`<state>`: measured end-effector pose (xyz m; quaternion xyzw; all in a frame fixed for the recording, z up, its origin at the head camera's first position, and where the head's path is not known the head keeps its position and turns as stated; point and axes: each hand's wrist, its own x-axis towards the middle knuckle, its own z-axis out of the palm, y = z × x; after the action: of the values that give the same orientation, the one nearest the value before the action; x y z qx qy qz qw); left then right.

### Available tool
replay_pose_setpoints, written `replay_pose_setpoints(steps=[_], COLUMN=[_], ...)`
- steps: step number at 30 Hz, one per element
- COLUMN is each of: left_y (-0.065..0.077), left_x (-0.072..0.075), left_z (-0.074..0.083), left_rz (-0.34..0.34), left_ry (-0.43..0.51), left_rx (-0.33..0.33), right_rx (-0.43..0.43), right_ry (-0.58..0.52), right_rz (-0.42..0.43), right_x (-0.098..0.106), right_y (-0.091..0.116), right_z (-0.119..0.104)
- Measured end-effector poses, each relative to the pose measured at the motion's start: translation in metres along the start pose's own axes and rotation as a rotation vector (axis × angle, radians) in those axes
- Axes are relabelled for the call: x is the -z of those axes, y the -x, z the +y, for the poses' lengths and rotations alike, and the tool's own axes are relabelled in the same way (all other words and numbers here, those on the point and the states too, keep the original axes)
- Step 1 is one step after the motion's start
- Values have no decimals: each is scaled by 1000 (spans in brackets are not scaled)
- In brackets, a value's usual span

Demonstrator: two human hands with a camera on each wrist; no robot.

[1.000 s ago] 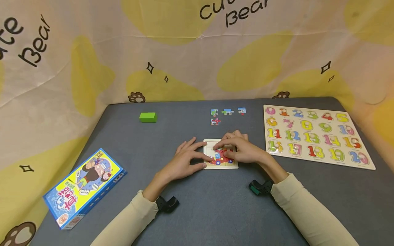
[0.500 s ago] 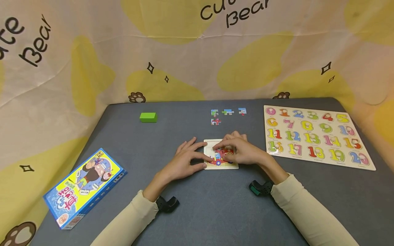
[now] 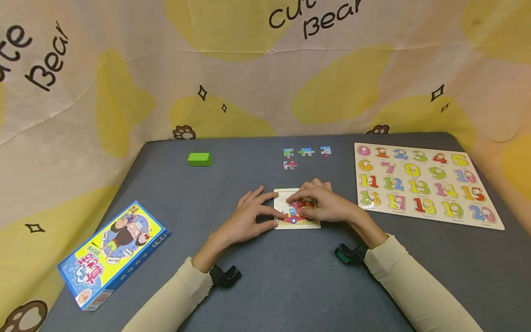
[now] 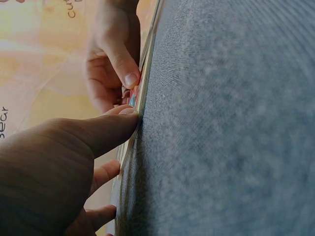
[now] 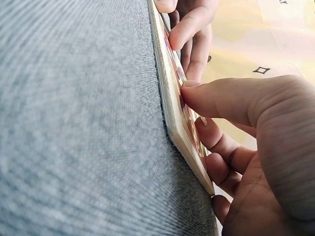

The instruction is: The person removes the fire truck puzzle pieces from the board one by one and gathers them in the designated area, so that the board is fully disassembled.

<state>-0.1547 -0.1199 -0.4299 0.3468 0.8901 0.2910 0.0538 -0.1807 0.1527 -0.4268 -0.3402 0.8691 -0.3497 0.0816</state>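
Note:
A small puzzle board (image 3: 281,197) with a pale frame lies flat at the middle of the table, its picture showing a red vehicle (image 3: 293,214). My left hand (image 3: 250,220) rests at the board's left side, fingers spread and fairly straight, fingertips touching its edge and the picture. From the right, my right hand (image 3: 330,204) reaches over the board. Its thumb and index finger pinch a small puzzle piece (image 4: 132,96), mostly hidden by the fingers. In the right wrist view, the other right fingers curl near the board's edge (image 5: 170,105).
Several loose puzzle pieces (image 3: 306,151) lie behind the board. A green block (image 3: 199,159) stands at the back left, and a blue and yellow box (image 3: 114,253) at the left. A number puzzle board (image 3: 429,184) covers the table's right part. A patterned cloth (image 3: 249,74) hangs behind.
The right thumb has shifted slightly on the picture since one second ago. The left hand, the board and the loose pieces stay in place.

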Motion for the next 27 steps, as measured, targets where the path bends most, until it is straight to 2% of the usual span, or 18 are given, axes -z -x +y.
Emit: replay_pose_setpoints(steps=[7, 14, 21, 27], left_y=[1, 1, 1, 1], left_x=[2, 2, 2, 0], left_z=[1, 2, 2, 0], left_rz=[-16, -32, -25, -22], left_ry=[19, 17, 12, 10], left_rx=[22, 40, 37, 38], right_rx=[4, -11, -121, -188], right_ry=[-77, -109, -26, 46], right_rz=[22, 106, 165, 165], right_x=[3, 14, 31, 43], right_y=[1, 1, -7, -21], right_z=[4, 15, 32, 44])
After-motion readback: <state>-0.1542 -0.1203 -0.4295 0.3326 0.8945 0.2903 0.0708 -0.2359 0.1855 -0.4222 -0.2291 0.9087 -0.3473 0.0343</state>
